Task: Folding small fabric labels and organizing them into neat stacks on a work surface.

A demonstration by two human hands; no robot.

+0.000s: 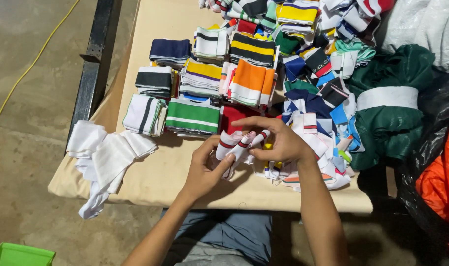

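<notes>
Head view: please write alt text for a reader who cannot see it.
Both hands, left hand and right hand, hold white strips with red stripes over a tan table. Folded striped stacks lie behind; white cloths hang at the left edge.

Bare grey concrete floor [32, 98] spreads to nine o'clock, a yellow cable [34, 61] trailing across it. The tan-covered counter [155, 180] sits on a black metal frame [94, 64]. A green bin [20, 255] shows at seven o'clock.
</notes>
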